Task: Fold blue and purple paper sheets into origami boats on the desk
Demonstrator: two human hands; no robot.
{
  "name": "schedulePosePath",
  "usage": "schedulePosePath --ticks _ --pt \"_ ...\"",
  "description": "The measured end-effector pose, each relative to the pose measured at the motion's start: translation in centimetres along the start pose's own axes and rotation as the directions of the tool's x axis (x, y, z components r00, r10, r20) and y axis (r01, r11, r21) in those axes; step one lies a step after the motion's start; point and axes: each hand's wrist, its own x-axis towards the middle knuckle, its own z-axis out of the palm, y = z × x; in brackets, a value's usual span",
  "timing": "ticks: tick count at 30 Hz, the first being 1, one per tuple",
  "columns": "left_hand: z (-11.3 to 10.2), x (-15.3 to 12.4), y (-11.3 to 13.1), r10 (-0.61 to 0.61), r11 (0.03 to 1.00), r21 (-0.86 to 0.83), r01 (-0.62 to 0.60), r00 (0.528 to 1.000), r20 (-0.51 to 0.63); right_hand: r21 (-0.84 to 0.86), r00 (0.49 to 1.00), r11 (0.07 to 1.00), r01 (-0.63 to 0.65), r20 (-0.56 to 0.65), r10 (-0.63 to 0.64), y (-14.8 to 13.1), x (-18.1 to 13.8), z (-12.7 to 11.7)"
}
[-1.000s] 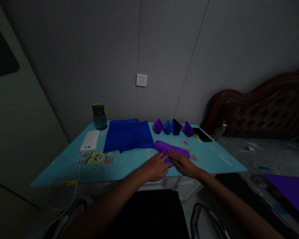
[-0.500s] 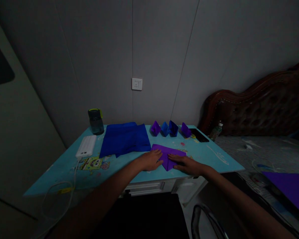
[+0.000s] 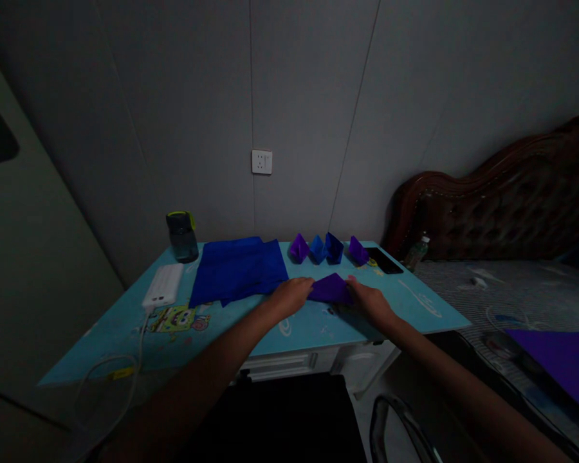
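Note:
Between my hands is a folded sheet of purple paper (image 3: pixel 330 289), raised a little off the light blue tabletop. My left hand (image 3: pixel 293 296) is closed on its left corner, and my right hand (image 3: pixel 369 302) grips the right end. The fingertips are partly hidden behind the paper. Beyond it, along the table's back edge, stand folded paper pieces: a purple one (image 3: pixel 299 249), a lighter blue one (image 3: pixel 318 249), a dark blue one (image 3: pixel 334 249) and another purple one (image 3: pixel 358 251). Blue sheets (image 3: pixel 241 267) lie spread to the left of my left hand.
A dark water bottle (image 3: pixel 182 238) and a white power bank (image 3: pixel 163 285) with a cable sit on the left of the table (image 3: pixel 415 315). A black phone (image 3: pixel 385 260) lies at the back right. Right of the table is a bed with a purple sheet (image 3: pixel 557 363).
Both hands lay flat on the purple paper before. Now they hold it by its two ends, lifted and turned, with a different face showing.

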Motion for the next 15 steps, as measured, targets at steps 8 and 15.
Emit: schedulePosePath --ticks 8,15 --pt "-2.8 -2.7 0.4 -0.059 0.995 -0.089 0.049 0.993 -0.105 0.291 0.998 0.956 -0.028 -0.048 0.044 -3.5 2.7 -1.0" --pt "0.3 -5.7 -0.9 0.028 0.948 0.315 -0.038 0.999 0.037 -0.009 1.0 1.0 0.02 0.024 -0.02 -5.3 2.8 3.6"
